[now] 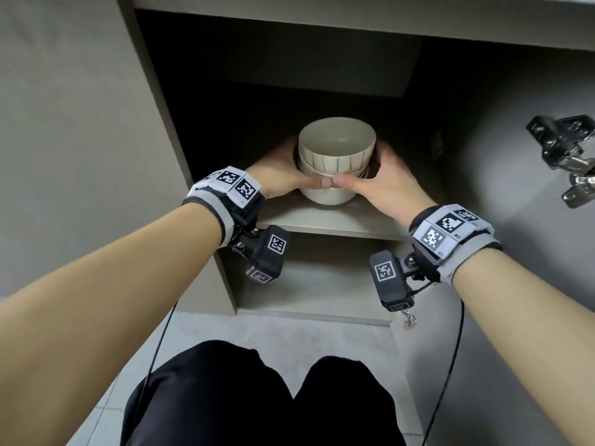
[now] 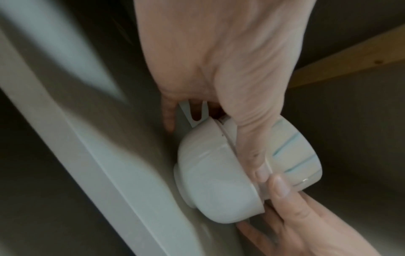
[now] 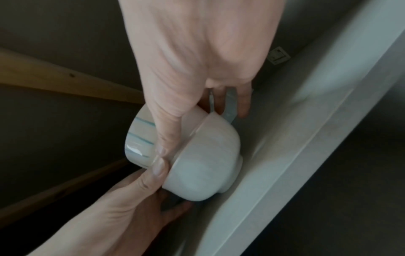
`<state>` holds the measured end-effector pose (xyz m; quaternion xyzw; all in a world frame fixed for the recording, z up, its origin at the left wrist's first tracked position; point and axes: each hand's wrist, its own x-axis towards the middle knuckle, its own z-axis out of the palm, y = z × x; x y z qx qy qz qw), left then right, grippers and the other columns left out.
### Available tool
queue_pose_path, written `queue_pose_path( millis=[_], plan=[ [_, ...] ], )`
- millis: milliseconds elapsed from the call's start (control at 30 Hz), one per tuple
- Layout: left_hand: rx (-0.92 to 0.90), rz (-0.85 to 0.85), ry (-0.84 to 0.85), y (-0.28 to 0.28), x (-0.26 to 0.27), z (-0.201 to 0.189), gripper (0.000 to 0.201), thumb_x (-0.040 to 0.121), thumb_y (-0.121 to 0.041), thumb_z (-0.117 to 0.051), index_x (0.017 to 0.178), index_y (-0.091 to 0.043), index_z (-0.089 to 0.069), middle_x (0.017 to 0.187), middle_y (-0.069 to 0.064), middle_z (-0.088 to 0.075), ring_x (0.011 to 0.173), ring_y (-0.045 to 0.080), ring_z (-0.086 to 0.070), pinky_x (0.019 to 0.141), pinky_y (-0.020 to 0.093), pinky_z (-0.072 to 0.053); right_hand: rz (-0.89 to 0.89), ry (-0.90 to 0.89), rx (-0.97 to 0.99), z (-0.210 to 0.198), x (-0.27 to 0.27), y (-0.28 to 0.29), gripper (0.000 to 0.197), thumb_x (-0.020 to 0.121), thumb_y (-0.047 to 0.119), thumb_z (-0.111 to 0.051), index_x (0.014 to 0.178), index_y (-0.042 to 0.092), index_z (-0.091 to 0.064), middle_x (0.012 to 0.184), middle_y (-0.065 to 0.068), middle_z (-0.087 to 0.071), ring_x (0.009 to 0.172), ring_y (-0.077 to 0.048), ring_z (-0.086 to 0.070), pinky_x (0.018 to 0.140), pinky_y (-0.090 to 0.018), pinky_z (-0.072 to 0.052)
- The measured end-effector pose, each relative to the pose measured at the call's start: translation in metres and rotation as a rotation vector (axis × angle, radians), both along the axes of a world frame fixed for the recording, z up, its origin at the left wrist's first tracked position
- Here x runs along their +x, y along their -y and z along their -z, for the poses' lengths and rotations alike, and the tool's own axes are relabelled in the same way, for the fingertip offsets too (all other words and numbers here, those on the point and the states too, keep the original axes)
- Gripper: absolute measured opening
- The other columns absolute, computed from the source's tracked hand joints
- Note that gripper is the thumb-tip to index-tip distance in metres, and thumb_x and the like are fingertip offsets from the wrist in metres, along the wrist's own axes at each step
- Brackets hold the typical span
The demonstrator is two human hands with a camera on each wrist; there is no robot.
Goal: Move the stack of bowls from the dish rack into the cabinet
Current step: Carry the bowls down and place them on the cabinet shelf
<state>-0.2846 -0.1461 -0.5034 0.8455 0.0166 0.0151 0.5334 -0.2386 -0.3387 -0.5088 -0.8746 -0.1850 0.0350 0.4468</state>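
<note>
A stack of cream bowls, the top one with thin blue stripes, stands on the cabinet shelf near its front edge. My left hand grips the stack from the left and my right hand from the right, thumbs meeting at the front over the middle rim. In the left wrist view the stack of bowls has its foot on the shelf, with my left hand curled round it. In the right wrist view my right hand wraps the stack of bowls the same way. Fingers behind the stack are mostly hidden.
The cabinet is dark and deep behind the bowls, with a lower compartment under the shelf. Its open door carries a metal hinge at the right. Grey side panel at the left; my knees over tiled floor below.
</note>
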Motion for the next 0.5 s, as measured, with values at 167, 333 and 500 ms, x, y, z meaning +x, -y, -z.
queue_pose_path(
  millis=[167,333,500],
  plan=[
    [0.036,0.017,0.025,-0.0025,0.0059,0.0023,0.084,0.073,-0.016,-0.086,0.143,-0.015,-0.040,0.124,-0.010,-0.055,0.093,-0.013,-0.051,0.064,-0.009,-0.038,0.002,-0.003,0.037,0.0080,0.0016,0.0031,0.076,0.080,0.041,-0.082,0.144,0.022,-0.048,0.138,0.007,-0.061,0.115,-0.003,-0.054,0.076,-0.003,-0.037],
    [0.001,0.018,-0.009,-0.0075,0.0079,0.0049,0.073,0.079,-0.019,-0.081,0.142,-0.013,-0.045,0.118,-0.010,-0.055,0.084,-0.015,-0.050,0.059,-0.008,-0.039,0.003,0.006,0.018,0.0035,0.0087,-0.0009,0.079,0.077,0.050,-0.082,0.143,0.022,-0.050,0.143,0.002,-0.061,0.118,-0.008,-0.054,0.092,-0.024,-0.042],
    [-0.035,0.032,-0.006,-0.0077,0.0083,0.0082,0.073,0.079,-0.010,-0.080,0.143,-0.010,-0.043,0.128,-0.002,-0.057,0.084,-0.015,-0.051,0.059,-0.009,-0.039,0.020,-0.009,0.056,0.0079,0.0081,-0.0011,0.077,0.077,0.044,-0.084,0.143,0.021,-0.050,0.136,0.007,-0.061,0.115,-0.004,-0.054,0.080,-0.007,-0.039]
  ],
)
